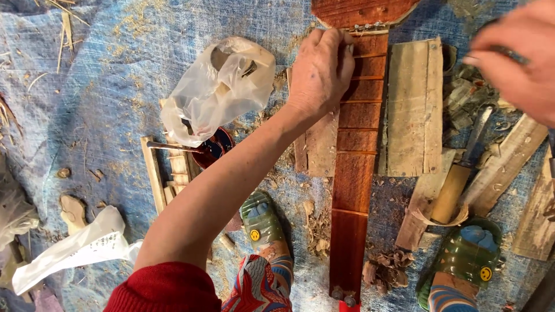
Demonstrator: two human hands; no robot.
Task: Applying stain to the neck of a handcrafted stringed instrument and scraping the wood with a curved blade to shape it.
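A long reddish-brown wooden instrument neck (pixel 354 173) with raised frets lies on a blue tarp, running from near my feet up to a rounded wooden body (pixel 358 10) at the top edge. My left hand (pixel 321 72) rests on the neck's upper left edge, fingers closed at the joint with the body. My right hand (pixel 517 55) hovers blurred at the upper right, fingers curled around something dark and thin that I cannot make out.
Flat wooden boards (pixel 413 107) lie right of the neck, and a chisel with a pale wooden handle (pixel 457 185) beside them. A clear plastic bag (pixel 217 86) over a dark tin sits left. Wood shavings litter the tarp. My green sandals (pixel 260 222) stand below.
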